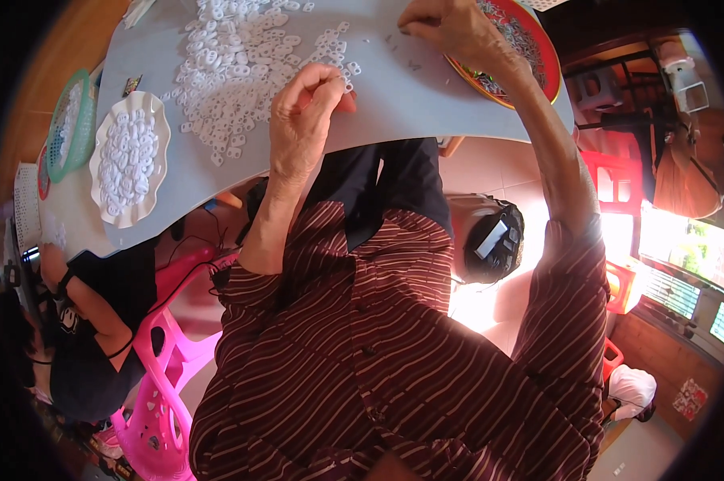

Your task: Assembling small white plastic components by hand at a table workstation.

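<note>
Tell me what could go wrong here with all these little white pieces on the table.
The white pieces are heaped loose near the table edge, so the left hand working there could sweep some off. The red tray under the right hand overhangs the table corner and might tip.

bare table (410,88) lies open between the heap of white plastic pieces (233,56) and the red tray (530,48), wide enough for the hands to pass. the white scalloped dish (129,160) and green basket (69,120) crowd the left edge.
</note>
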`<state>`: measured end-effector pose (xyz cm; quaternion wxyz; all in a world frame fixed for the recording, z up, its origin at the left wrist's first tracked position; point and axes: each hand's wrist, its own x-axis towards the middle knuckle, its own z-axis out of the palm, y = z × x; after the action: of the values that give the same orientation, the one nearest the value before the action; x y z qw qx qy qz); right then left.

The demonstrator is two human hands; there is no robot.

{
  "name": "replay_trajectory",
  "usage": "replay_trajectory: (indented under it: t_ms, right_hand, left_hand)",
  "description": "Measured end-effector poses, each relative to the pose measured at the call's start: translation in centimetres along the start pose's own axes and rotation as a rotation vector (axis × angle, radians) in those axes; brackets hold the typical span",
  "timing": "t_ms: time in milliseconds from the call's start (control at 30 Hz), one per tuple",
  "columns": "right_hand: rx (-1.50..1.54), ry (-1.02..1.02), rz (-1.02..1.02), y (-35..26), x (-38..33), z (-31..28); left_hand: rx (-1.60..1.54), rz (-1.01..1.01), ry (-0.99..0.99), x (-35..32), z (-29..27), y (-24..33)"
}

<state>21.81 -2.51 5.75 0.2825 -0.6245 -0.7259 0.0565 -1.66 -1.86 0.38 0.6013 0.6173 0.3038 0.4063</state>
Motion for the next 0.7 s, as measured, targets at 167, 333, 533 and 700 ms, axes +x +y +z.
replay_trajectory:
  t_ms: [167, 333, 533, 700]
  right_hand:
    - [-0.082, -0.178, -0.111, -0.9, 0.2, 0.9]
    - [-0.132, -0.306, -0.061, -1.2, 0.1, 0.9]
    - [-0.054, -0.226, -0.056, -1.3, 0.0, 1.4]
    - [0.030, -0.133, -0.043, -1.8, -0.9, 2.3]
  left_hand:
    - [-0.041, -0.020, -0.004, 0.2, -0.4, -0.5]
    - [-0.033, -0.007, -0.029, 0.2, -0.2, -0.6]
    - [0.045, 0.013, -0.026, -0.1, -0.1, -0.4]
    - [0.017, 0.042, -0.007, -0.1, 0.0, -0.6]
